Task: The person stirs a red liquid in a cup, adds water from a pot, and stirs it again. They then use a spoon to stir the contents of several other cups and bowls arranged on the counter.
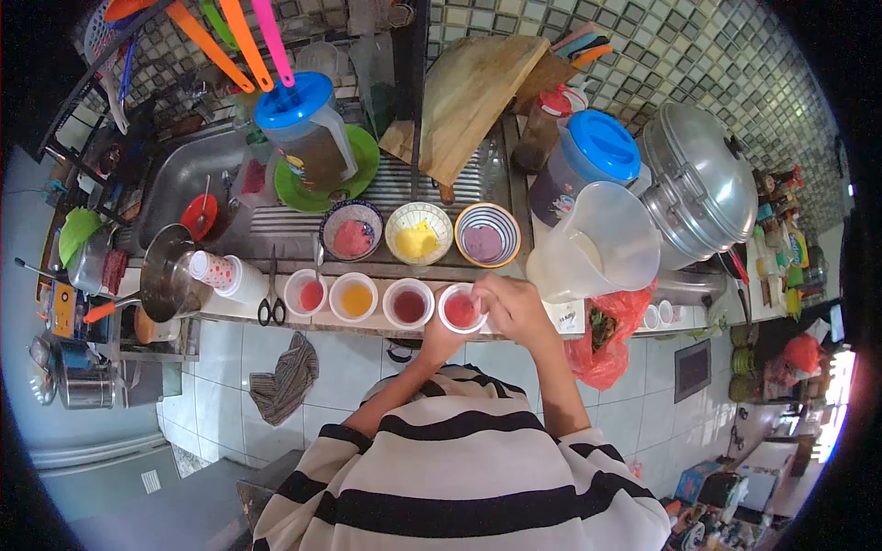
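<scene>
My left hand (pixel 443 343) is wrapped round a small white cup (pixel 445 317) with red contents, at the counter's front edge. At the same cup's right rim, my right hand (pixel 511 309) is closed in a pinch; what its fingers hold, if anything, I cannot make out. Left of it stand a cup of dark red liquid (pixel 408 304), a cup of orange liquid (pixel 354 297) and a cup of red contents (pixel 305 293) with a spoon in it. Behind are a bowl with pink stuff (pixel 351 238), a bowl with yellow stuff (pixel 418 241) and a bowl with purple stuff (pixel 484 242).
Scissors (pixel 272 310), stacked paper cups (pixel 241 279) and a pan (pixel 171 275) lie to the left. A large clear measuring jug (pixel 602 243), a blue-lidded pitcher (pixel 593 151) and a red plastic bag (pixel 614 344) are at right. Behind stands another pitcher (pixel 308 138) by the sink (pixel 175 188).
</scene>
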`<state>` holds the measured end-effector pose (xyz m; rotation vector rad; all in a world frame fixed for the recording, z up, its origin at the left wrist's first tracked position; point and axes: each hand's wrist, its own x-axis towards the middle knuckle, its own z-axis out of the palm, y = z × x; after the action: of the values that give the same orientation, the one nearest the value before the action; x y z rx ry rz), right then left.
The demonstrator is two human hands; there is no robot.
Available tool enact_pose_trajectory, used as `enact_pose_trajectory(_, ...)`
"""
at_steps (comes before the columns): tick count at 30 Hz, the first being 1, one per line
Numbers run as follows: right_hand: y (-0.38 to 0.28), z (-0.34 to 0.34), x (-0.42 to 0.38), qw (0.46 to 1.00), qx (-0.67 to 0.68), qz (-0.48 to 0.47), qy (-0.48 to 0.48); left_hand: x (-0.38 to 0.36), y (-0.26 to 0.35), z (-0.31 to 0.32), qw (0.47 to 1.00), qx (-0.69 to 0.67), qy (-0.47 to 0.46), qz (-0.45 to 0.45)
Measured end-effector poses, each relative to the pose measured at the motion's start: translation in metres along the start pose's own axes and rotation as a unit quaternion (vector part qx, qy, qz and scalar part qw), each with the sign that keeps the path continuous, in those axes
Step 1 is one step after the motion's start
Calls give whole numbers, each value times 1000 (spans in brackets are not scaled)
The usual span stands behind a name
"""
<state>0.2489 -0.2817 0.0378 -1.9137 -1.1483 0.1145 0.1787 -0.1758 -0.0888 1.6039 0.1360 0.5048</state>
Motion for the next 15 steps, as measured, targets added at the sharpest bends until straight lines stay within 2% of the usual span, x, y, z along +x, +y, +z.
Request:
enact_pose_trajectory(2,-1,4,2,998,9,-20,62,0,-1,-1,1000,3,1,1)
enact_pose_trajectory(3,-2,4,1,998,9,-21,63,-1,-1,-2,1000,4,1,4)
enact_pose_trajectory(5,-4,4,-4,999,9,-10,-31,-1,-1,-2,1000,5,-1,6)
enact_pose_trajectory(9,-3,-3,0,1000,10,15,9,-1,0,-1,1000,-10,-5,-7)
enact_pose_trajectory(12,-2,3,1,999,-9,-29,41,-1,-2,-2,1000,-16,-4,1)
enact_pose_trajectory(14,-6,0,-2,999,6,0,-45,-2,-5,-1,1000,-24,-4,5)
enact_pose_trajectory(15,-3,-1,-2,999,6,1,-45,-2,-3,-1,1000,-16,-1,-1)
